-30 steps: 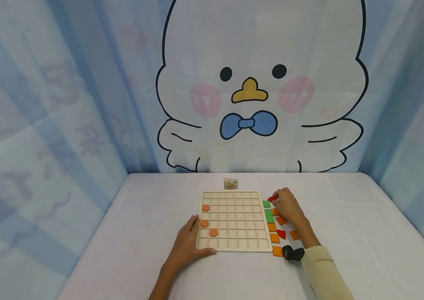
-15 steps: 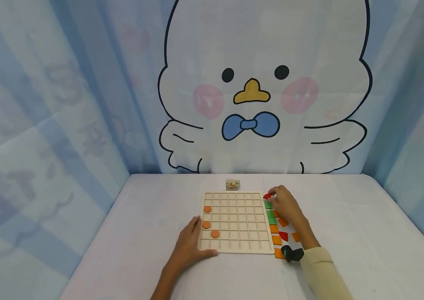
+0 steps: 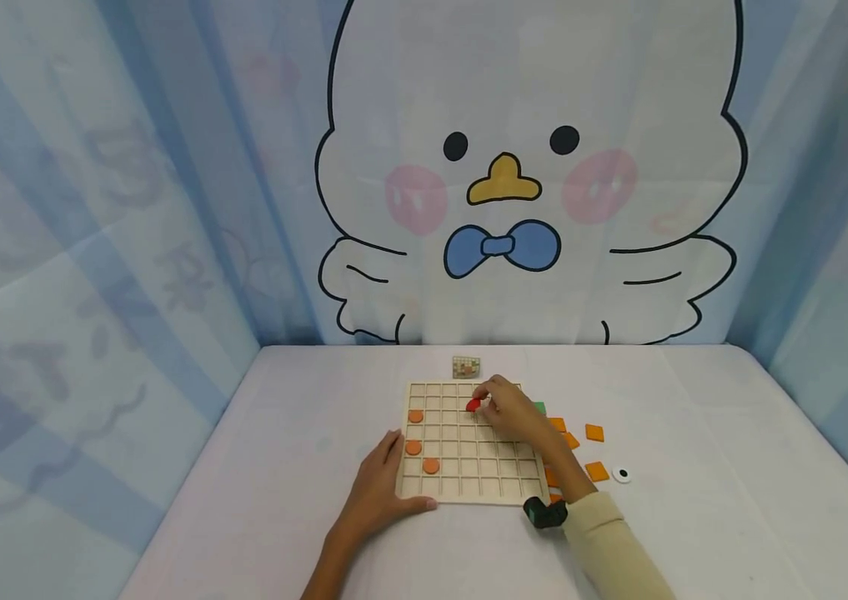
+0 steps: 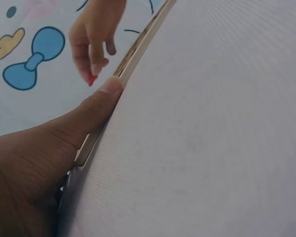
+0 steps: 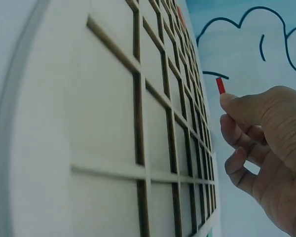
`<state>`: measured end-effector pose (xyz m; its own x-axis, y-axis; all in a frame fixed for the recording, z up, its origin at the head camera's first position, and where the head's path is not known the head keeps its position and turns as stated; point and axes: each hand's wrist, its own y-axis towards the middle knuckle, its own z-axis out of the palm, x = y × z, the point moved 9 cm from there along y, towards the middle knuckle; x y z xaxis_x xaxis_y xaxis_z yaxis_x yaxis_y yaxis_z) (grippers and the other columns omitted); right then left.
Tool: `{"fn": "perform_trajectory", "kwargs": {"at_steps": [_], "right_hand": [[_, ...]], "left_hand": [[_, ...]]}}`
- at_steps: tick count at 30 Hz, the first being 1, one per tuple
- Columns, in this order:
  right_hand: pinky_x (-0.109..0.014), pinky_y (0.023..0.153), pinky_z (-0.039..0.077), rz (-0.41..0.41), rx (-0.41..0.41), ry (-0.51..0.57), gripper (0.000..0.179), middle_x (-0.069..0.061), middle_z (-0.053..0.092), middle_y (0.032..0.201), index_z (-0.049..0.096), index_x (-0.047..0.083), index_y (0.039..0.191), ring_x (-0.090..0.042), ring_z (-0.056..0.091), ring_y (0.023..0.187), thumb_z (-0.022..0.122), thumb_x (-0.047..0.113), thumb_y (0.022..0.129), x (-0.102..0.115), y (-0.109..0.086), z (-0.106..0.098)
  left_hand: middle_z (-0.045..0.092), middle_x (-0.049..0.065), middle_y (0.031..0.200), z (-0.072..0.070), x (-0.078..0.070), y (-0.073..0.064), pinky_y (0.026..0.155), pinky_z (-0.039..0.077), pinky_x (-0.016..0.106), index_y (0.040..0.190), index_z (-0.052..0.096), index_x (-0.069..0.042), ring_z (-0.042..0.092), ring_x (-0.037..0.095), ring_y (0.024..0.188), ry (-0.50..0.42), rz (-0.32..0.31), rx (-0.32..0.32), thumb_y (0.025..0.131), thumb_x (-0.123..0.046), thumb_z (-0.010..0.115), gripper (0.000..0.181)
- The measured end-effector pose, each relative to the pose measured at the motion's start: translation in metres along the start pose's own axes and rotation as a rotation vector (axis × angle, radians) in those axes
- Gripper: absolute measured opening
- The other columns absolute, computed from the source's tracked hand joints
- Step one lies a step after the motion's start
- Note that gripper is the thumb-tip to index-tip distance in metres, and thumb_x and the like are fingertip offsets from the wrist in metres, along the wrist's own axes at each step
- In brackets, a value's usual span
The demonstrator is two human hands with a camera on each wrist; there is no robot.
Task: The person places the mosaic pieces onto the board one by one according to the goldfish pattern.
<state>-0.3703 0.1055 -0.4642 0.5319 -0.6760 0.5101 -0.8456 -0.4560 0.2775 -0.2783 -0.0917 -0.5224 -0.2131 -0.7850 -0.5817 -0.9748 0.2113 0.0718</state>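
A pale wooden grid board (image 3: 461, 487) lies on the white table. Three orange discs (image 3: 431, 467) sit in cells towards its left side. My left hand (image 3: 377, 483) rests around the board's near left corner, fingers along the left edge. In the left wrist view the straight thumb (image 4: 91, 106) touches the front edge. Over the far middle cells, my right hand (image 3: 519, 417) pinches a small flat red piece (image 3: 473, 405) between thumb and finger. The right wrist view shows the red piece (image 5: 220, 85) edge-on at the fingertips, apart from the grid.
Right of the board lie several orange pieces (image 3: 596, 472), a green piece (image 3: 540, 407) and a white disc with a black centre (image 3: 622, 475). The right forearm hides part of them. A small patterned card (image 3: 466, 367) lies behind the board. A printed curtain (image 3: 506, 300) hangs beyond.
My right hand has picked up the red piece at the board's far right edge and carried it left over the grid. The left hand has stayed at the corner.
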Motion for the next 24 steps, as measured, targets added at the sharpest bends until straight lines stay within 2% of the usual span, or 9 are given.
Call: {"fn": "perform_trajectory", "kwargs": {"at_steps": [5,11,19,24], "right_hand": [[-0.030,0.075,0.052,0.039,0.042,0.034,0.014,-0.009,0.062,0.106,0.067,0.004,0.104,-0.016,0.058,0.085,0.067,0.007,0.091,0.009,0.009,0.016],[-0.026,0.067,0.047,0.045,0.052,0.075,0.014,-0.009,0.063,0.102,0.067,0.004,0.102,-0.014,0.056,0.080,0.070,0.008,0.089,0.012,0.013,0.029],[-0.025,0.067,0.046,0.096,0.056,0.105,0.014,-0.007,0.062,0.100,0.069,0.004,0.102,-0.011,0.052,0.076,0.069,0.007,0.088,0.013,0.011,0.037],[-0.024,0.065,0.045,0.132,0.047,0.111,0.016,-0.006,0.061,0.100,0.070,0.006,0.102,-0.011,0.050,0.074,0.072,0.008,0.087,0.011,0.011,0.036]], "left_hand": [[0.026,0.018,0.159,-0.001,0.000,0.000,0.115,0.033,0.052,0.152,0.027,0.001,0.032,0.037,0.143,0.001,0.014,-0.011,0.065,-0.073,0.075,0.124],[0.025,0.016,0.160,0.001,0.001,-0.001,0.115,0.032,0.052,0.153,0.027,-0.001,0.031,0.036,0.144,-0.007,0.005,-0.007,0.065,-0.074,0.074,0.124],[0.024,0.015,0.160,0.003,0.005,-0.002,0.115,0.031,0.054,0.153,0.025,-0.001,0.027,0.037,0.146,-0.027,0.005,0.002,0.066,-0.073,0.074,0.123],[0.025,0.018,0.159,0.000,0.002,-0.002,0.114,0.031,0.055,0.153,0.026,0.001,0.027,0.039,0.146,-0.024,0.033,-0.013,0.067,-0.070,0.075,0.121]]}}
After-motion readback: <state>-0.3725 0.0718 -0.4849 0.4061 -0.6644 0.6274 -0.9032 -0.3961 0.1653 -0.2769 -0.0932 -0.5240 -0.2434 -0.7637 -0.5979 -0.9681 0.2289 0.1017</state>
